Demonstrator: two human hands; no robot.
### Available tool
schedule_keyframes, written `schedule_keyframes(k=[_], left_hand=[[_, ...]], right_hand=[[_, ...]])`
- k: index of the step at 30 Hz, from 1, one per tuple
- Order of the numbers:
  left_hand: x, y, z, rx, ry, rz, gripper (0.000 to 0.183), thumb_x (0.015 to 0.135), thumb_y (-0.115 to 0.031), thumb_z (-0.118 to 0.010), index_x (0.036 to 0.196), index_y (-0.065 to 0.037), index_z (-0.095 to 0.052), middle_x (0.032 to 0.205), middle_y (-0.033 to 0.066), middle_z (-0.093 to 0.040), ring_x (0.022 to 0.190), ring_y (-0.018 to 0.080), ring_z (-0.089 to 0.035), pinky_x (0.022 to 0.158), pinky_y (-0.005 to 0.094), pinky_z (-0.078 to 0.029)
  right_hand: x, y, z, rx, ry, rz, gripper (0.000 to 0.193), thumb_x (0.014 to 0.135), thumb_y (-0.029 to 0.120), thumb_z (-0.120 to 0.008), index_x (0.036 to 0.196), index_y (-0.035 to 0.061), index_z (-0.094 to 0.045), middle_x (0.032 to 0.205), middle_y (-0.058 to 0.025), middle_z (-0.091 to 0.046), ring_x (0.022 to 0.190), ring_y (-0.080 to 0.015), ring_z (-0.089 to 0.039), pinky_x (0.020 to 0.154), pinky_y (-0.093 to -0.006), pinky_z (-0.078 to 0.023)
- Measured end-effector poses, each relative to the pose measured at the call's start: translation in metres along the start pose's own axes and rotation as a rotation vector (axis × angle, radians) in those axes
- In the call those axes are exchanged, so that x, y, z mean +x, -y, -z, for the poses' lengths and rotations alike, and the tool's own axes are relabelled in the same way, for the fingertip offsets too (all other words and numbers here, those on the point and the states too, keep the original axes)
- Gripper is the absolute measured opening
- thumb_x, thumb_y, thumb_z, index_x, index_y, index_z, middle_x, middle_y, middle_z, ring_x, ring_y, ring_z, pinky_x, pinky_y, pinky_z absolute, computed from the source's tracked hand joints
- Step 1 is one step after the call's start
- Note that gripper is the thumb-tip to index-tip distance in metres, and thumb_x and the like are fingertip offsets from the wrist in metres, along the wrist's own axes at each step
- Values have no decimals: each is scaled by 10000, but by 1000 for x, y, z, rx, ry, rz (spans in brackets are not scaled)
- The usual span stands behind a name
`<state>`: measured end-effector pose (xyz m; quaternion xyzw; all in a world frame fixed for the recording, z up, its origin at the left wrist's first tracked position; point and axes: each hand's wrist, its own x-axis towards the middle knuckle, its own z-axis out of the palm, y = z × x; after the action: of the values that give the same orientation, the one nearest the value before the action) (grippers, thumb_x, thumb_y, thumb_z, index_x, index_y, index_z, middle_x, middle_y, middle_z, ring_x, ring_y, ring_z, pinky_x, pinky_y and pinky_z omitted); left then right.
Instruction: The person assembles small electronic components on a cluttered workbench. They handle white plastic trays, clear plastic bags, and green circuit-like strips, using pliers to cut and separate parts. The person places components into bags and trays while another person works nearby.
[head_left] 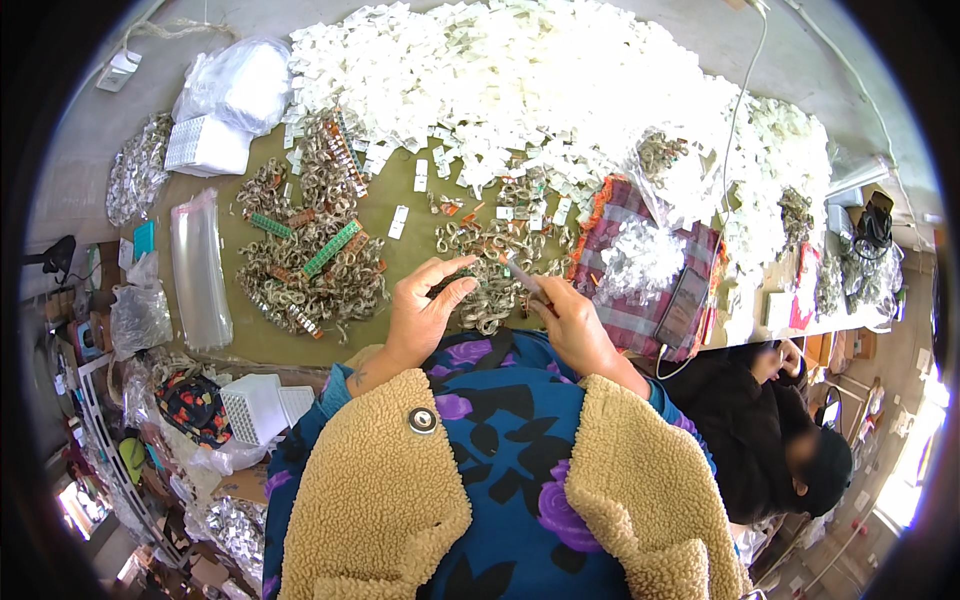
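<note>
Over the near edge of a pile of small coiled grey cables (490, 300) are both my hands. My left hand (420, 308) is at the pile's left side, thumb and forefinger apart, with bits of coiled cable showing in the gap. No held thing can be made out there. My right hand (576, 322) is closed round a slim grey pen-like tool (527, 279), which points up and left into the pile. Its tip is too small to make out. A larger heap of coiled cables (300, 270) with green and orange strips lies to the left.
A big mound of small white pieces (520, 70) covers the table's far side. Clear plastic sleeves (200, 270) lie at left, near white trays (208, 145). At right, a phone (685, 305) rests on a plaid cloth (610, 235). Another person (770, 430) sits at right.
</note>
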<state>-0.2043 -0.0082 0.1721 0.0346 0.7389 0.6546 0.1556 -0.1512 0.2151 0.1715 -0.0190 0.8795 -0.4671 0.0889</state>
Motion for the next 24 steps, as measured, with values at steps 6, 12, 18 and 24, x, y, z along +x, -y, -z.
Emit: schedule_keyframes(k=[6,12,18,24], left_hand=[[-5,-1,-4,-19,-57,-35,308,861,-88,-753,1145,14,-693,804,24,-583,705,90,-486,660,240,-424],[-6,0,-2,136,-75,-175,311,839,-78,-766,1131,3,-698,800,62,-608,695,126,-524,644,268,-443],[-7,4,-1,216,-33,-239,323,807,-91,-783,1117,-34,-712,793,92,-626,658,181,-558,615,302,-454],[-10,2,5,266,22,-272,312,801,-115,-790,1098,-45,-721,788,89,-636,645,192,-573,604,296,-458]], right_hand=[[-3,13,-1,-214,76,62,428,830,-89,-492,1249,-2,-510,1054,-206,-573,1014,-405,-548,884,-454,-472],[-5,13,0,-308,24,140,479,798,-92,-487,1268,1,-504,1065,-190,-571,998,-388,-553,888,-446,-480],[-7,12,5,-461,91,172,403,796,-61,-513,1195,3,-522,999,-164,-557,1007,-352,-559,846,-418,-511],[-15,8,13,-433,135,153,389,803,-45,-520,1190,-3,-511,1021,-160,-549,1020,-345,-560,842,-425,-521]])
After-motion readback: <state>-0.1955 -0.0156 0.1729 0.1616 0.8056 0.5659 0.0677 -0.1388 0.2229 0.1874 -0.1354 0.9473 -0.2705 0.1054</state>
